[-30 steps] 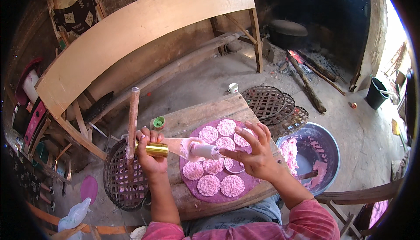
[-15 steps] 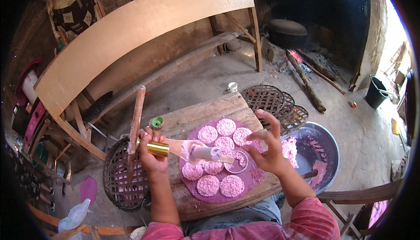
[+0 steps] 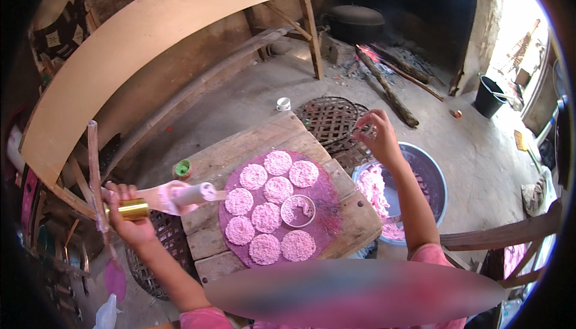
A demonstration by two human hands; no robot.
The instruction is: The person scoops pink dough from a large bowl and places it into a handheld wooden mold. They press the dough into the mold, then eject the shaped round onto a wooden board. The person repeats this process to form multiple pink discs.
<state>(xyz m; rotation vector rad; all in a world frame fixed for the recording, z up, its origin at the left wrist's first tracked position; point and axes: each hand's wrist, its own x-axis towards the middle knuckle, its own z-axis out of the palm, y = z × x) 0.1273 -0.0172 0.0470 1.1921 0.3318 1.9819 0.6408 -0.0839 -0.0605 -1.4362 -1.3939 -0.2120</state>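
My left hand is wrapped round a wooden press-like tool with a gold cylinder, a pale tube at its far end and a long stick across it. The tool hangs over the table's left side, its tip short of a purple-pink disc. Several rounds of pink strands lie on that disc. Among them sits a thin pale ring mould, partly filled with pink strands. My right hand is raised near the basin, fingers bent and apart, with nothing visible in it.
The disc rests on a wooden table with a green-filled cup and a white mug. Woven trays lie beyond. A blue-grey basin holds pink dough. Farther off are a fire and black pot.
My left hand has carried the tool leftward, away from the ring mould, which stays on the disc. My right hand has lifted away from the disc, its fingers more bent. The whole view has shifted.
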